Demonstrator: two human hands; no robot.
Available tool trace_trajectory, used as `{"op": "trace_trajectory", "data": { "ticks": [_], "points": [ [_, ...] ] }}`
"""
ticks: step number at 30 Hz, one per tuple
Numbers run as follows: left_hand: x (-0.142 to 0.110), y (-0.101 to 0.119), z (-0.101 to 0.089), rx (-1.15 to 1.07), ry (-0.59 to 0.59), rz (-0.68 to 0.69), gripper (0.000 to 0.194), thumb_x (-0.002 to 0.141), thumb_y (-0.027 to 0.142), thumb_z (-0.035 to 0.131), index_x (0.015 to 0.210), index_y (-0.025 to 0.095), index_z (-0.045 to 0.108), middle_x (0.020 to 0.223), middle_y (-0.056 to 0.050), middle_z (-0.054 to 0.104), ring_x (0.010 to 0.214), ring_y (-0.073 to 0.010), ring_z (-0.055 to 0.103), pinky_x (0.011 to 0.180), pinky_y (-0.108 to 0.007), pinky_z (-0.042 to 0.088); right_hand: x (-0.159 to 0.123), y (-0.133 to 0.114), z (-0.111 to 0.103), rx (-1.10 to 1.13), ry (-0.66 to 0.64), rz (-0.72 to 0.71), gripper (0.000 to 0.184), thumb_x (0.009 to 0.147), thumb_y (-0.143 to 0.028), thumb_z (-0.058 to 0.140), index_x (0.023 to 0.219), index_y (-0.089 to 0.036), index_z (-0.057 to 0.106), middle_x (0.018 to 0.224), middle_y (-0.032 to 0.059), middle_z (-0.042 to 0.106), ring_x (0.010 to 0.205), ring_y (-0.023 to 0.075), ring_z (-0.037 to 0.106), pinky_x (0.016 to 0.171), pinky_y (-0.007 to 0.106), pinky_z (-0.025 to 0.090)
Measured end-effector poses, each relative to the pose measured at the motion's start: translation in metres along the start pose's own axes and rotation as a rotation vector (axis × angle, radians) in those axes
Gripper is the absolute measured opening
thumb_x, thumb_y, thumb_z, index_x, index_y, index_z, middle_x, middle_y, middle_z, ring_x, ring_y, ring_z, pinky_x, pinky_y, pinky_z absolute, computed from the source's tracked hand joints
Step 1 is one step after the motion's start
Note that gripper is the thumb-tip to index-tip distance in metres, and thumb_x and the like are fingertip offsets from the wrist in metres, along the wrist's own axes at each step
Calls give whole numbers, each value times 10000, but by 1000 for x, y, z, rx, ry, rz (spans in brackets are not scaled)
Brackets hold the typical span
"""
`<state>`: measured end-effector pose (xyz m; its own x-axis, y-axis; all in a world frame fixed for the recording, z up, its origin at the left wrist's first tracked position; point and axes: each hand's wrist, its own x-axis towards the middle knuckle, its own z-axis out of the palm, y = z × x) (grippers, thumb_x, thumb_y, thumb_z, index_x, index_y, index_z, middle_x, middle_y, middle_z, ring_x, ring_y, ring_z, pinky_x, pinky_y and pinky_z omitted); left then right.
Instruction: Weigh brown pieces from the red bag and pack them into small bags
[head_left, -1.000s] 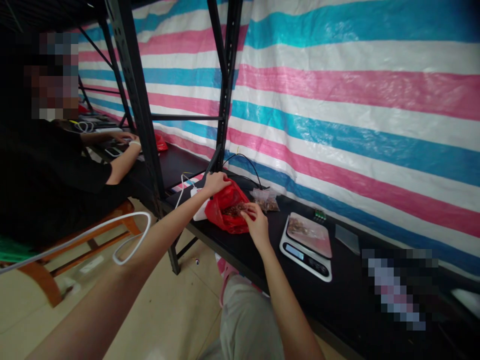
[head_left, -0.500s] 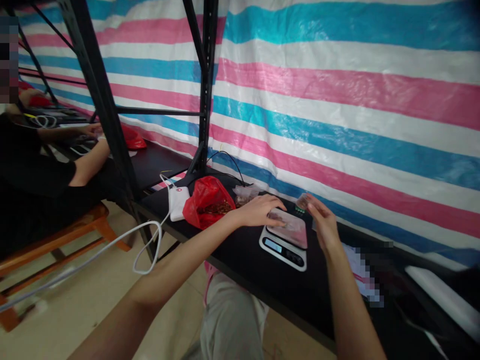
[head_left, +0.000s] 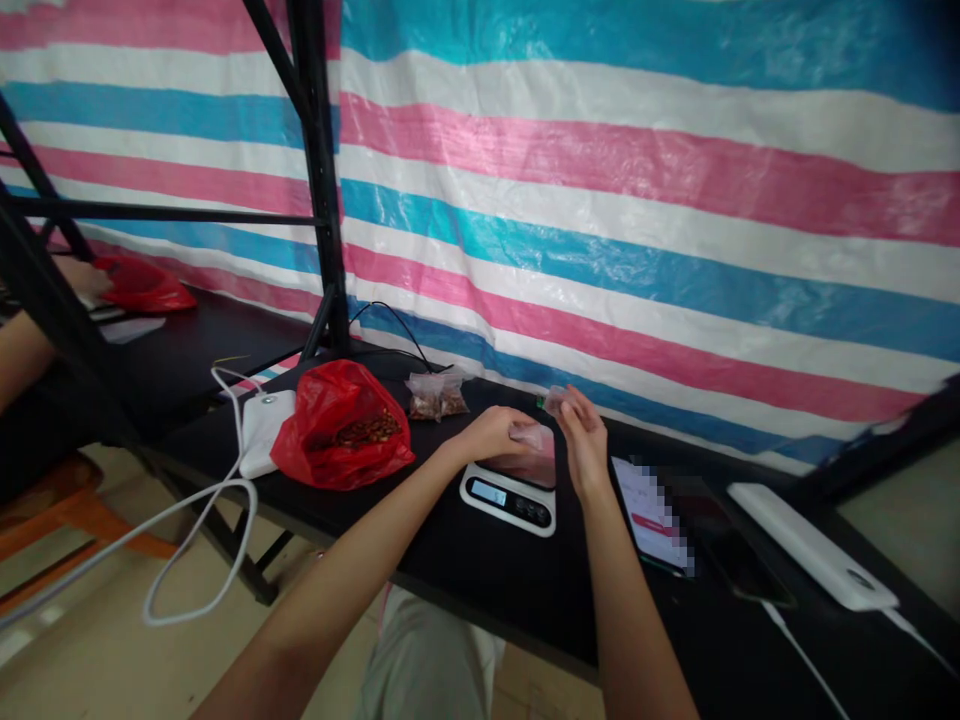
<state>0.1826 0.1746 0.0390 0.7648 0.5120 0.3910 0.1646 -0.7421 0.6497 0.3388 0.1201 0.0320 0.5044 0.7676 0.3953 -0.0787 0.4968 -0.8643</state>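
A white kitchen scale (head_left: 510, 505) with a lit display sits on the black table. Over its weighing plate reaches my left hand (head_left: 489, 436), fingers closed on a small clear plastic bag (head_left: 529, 436). How much the bag holds I cannot make out. My right hand (head_left: 585, 440), just right of the scale and raised a little, pinches another small clear plastic bag (head_left: 555, 401). To the left, a red plastic bag (head_left: 315, 400) lies open with many small brown pieces (head_left: 367, 430) inside. Behind the scale stand filled clear bags (head_left: 438, 396) of similar brown pieces.
A white power bank (head_left: 262, 430) with a looping white cable (head_left: 202, 610) lies left of the red bag. On the right are a phone with a lit screen (head_left: 649, 510), a dark phone (head_left: 742, 565) and a long white device (head_left: 810, 545). A black rack post (head_left: 319, 180) rises behind.
The view has turned right, bringing the phones into fuller sight. My left hand has drawn its fingers together at the plastic bag over the scale. The right hand still holds its bag.
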Motion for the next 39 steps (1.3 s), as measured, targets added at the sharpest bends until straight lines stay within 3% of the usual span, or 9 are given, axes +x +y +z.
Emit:
{"op": "trace_trajectory", "data": {
  "ticks": [3,7,11,18,22,28,39],
  "points": [
    [0,-4,-2,-334,116,-76,464,636,349,699,1027,105,648,1021,-110,671,938,-225,613,853,-309,438,-2,-5,3,70,45,-45,397,644,-319,720,1005,-232,579,981,22,660,934,157,604,884,360,440],
    [0,-3,-7,-884,223,-100,476,661,394,689,1015,78,652,1038,-145,659,986,-246,603,923,-347,407,-7,-16,6,200,0,38,270,680,-353,690,918,-250,619,997,11,653,951,158,597,830,325,451],
    [-1,0,-6,-1163,214,-111,459,682,398,681,1044,117,647,1065,-131,652,1009,-231,599,956,-333,385,-13,-23,10,240,-96,99,273,697,-373,675,951,-286,629,995,-6,652,924,164,615,796,311,445],
    [-7,9,-1,-1159,128,-144,516,644,415,711,1042,93,648,1033,-144,661,963,-232,615,895,-310,406,-13,-25,16,189,-76,-19,279,702,-350,676,964,-257,648,1015,17,654,935,151,593,822,302,433],
    [-10,13,-3,-1134,105,-189,542,611,425,730,1033,93,655,985,-136,676,884,-210,633,849,-295,417,-14,-25,17,147,-114,-20,421,655,-329,720,1052,-254,602,1013,29,659,945,168,599,884,345,421],
    [-10,15,-2,-1138,147,-212,536,573,406,757,997,90,670,937,-119,687,821,-183,634,815,-276,416,-14,-21,18,127,-81,-18,365,592,-294,765,919,-246,610,906,7,687,860,166,628,892,361,426],
    [-8,7,0,-1114,140,-210,523,578,414,749,976,84,670,879,-98,686,767,-169,624,767,-272,427,-20,-31,19,-11,-142,-69,382,706,-306,680,1080,-244,633,1129,50,627,1059,227,552,974,419,352]
  ]
}}
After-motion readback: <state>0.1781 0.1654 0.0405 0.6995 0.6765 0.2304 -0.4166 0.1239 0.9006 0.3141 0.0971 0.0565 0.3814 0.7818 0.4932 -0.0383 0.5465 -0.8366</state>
